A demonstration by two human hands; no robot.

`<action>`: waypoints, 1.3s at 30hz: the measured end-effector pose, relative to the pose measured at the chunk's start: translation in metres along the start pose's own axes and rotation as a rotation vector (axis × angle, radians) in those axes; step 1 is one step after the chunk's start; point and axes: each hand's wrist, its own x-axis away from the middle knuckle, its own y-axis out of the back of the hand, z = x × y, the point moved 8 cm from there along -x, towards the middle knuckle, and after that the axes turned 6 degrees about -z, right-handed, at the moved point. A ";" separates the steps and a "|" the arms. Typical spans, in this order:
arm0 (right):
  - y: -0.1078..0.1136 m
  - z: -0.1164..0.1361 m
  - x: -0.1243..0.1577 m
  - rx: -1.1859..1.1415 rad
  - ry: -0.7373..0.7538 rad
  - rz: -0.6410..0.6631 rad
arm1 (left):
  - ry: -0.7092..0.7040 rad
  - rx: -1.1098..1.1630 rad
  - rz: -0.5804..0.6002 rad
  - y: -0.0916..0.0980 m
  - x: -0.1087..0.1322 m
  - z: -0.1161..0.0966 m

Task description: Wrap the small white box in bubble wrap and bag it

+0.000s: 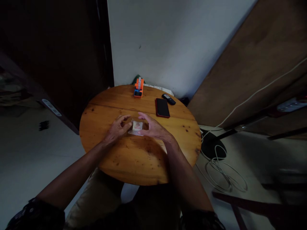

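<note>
A small pale packet with a red-printed label [137, 126], in clear plastic, lies on the round wooden table [124, 153]. My left hand [118, 128] is at its left side, fingers curved and apart, the thumb tip at the packet's left edge. On the other side, my right hand [154, 127] has its thumb by the packet's lower right corner, and its fingers arch apart above. Neither hand is closed round the packet. Whether the thumbs press on the plastic is too small to tell.
An orange tape dispenser [138, 88] stands at the table's far edge. To the right lie a phone with a red edge [162, 107] and a small black handset [169, 99]. A white wall rises behind. Coiled white cable [222, 172] lies on the floor at right.
</note>
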 end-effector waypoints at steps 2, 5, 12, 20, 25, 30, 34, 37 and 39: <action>-0.002 0.002 -0.001 0.021 0.010 -0.010 | 0.058 0.059 0.022 -0.005 -0.001 0.007; -0.006 0.004 -0.002 0.053 0.030 -0.033 | 0.132 0.130 0.053 -0.015 -0.003 0.018; -0.013 0.004 -0.005 0.059 0.041 -0.035 | 0.157 0.129 0.090 -0.022 -0.005 0.022; 0.021 -0.002 -0.005 -0.190 0.018 -0.156 | 0.175 0.239 -0.133 0.003 -0.013 0.036; 0.035 -0.045 -0.012 -0.224 -0.165 -0.376 | 0.139 0.167 -0.224 0.013 -0.015 0.042; 0.027 -0.063 -0.016 -0.212 -0.226 -0.405 | 0.110 0.121 -0.211 0.013 -0.013 0.039; 0.024 -0.058 -0.012 -0.299 -0.231 -0.396 | 0.064 0.081 -0.123 0.008 -0.006 0.021; 0.019 -0.055 -0.011 -0.277 -0.242 -0.413 | -0.060 0.003 -0.082 0.004 0.001 0.000; 0.014 -0.053 -0.012 -0.269 -0.232 -0.421 | -0.126 -0.032 -0.069 0.001 0.005 -0.010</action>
